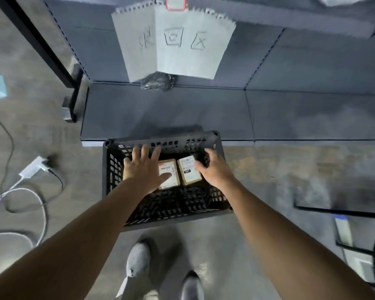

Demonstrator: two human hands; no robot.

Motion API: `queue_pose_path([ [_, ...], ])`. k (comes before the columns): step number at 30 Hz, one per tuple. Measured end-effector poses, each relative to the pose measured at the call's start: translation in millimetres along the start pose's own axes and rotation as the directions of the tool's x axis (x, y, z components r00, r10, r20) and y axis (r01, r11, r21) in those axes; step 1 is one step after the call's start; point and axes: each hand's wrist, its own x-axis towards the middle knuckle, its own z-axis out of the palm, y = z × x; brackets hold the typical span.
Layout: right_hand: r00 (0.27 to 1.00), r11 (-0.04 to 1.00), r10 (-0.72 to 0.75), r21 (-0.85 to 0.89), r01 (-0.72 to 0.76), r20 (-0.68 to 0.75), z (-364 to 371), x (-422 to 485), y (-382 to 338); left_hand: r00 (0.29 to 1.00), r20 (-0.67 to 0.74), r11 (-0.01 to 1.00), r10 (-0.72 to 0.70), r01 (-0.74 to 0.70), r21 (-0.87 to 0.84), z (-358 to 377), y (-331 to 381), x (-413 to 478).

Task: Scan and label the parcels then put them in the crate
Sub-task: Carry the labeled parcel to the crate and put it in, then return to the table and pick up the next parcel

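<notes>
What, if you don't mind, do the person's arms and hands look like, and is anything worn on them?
The left arm and right arm are bare right up to the picture's edge, with no sleeves showing. The left hand and right hand have no gloves, and no watch, bracelet or ring can be seen. Below them the person wears grey knit shoes.

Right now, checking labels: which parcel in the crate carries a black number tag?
The right-hand parcel, gripped by the right hand; the left parcel shows none.
</notes>
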Motion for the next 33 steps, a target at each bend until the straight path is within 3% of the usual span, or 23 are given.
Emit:
queue_pose_path([
  [8, 0.987, 0.993, -0.119, -0.023, 0.117, -0.106, -149.1, -173.0, -101.7, 0.984, -0.142, 0.970, -0.106, 0.071, -0.231, -191.1, 6.9, -172.3],
  [14, 0.980, 0.983, -0.181, 0.000, 0.182, -0.087, -194.2, -276.3, -168.5, 0.960, -0.216, 0.918, -0.178, 0.083, -0.387, -271.4, -8.8, -273.3],
  [21, 0.954, 0.963, -0.268, -0.038, 0.265, -0.137, -183.5, -374.8, -253.5, 0.945, -0.269, 0.926, -0.184, 0.075, -0.369, -305.4, -84.8, -353.7],
  [27, 0.934, 0.949, -0.315, -0.040, 0.313, -0.170, -135.4, -445.7, -356.8, 0.897, -0.397, 0.933, -0.194, 0.045, -0.356, -330.2, -210.6, -424.4],
  [33, 0.895, 0.905, -0.423, -0.103, 0.412, -0.140, -79.7, -487.0, -469.3, 0.868, -0.425, 0.934, -0.256, 0.110, -0.340, -352.4, -336.2, -478.6],
])
